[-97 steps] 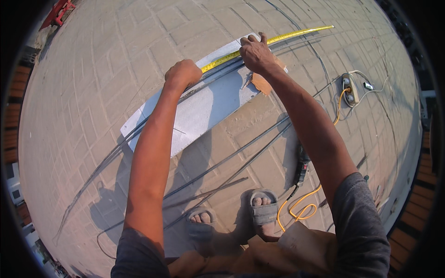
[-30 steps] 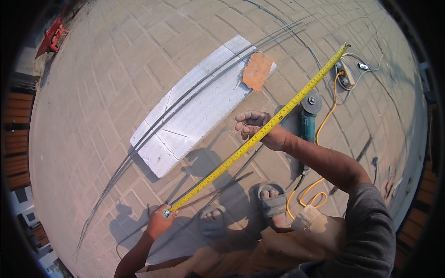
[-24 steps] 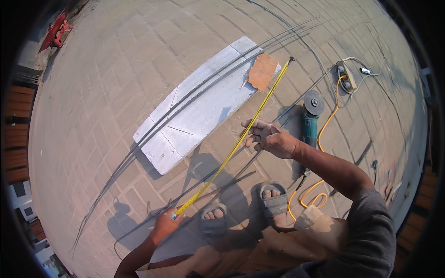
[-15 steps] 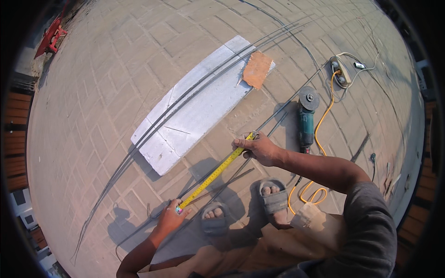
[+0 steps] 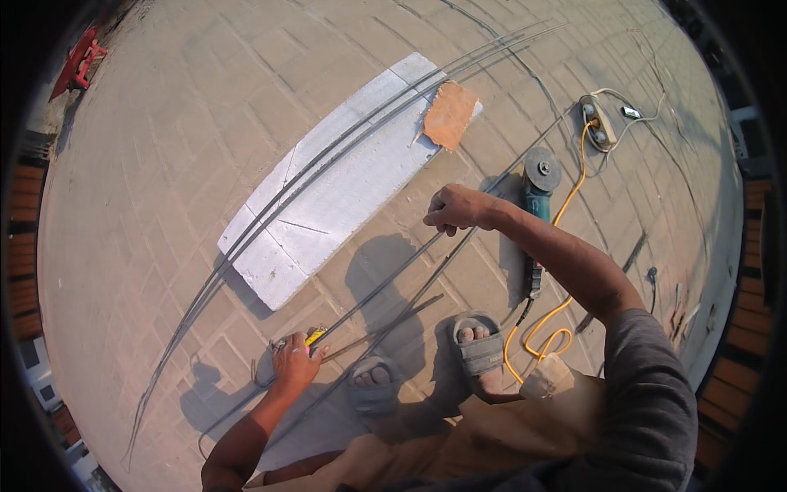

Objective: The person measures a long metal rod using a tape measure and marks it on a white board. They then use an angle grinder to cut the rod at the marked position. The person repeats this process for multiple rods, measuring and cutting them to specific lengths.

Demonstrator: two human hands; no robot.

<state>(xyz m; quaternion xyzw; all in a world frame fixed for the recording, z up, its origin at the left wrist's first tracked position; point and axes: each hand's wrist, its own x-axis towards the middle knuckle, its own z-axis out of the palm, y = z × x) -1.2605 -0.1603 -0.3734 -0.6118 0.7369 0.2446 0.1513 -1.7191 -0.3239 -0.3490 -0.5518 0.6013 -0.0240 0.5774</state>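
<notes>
Presently, the left hand (image 5: 295,363) is closed around a tape measure (image 5: 314,337), its yellow part showing, near the left sandal (image 5: 374,398); the right hand (image 5: 457,208) is tightly curled in line with a thin rod (image 5: 393,277), any hold indeterminable; a white slab (image 5: 348,205) lies beyond

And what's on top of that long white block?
Thin grey rods run lengthwise over the white block, and a flat orange-brown piece lies at its far right end. The patches directly beneath the rods and that piece are covered, so can't be seen.
</notes>
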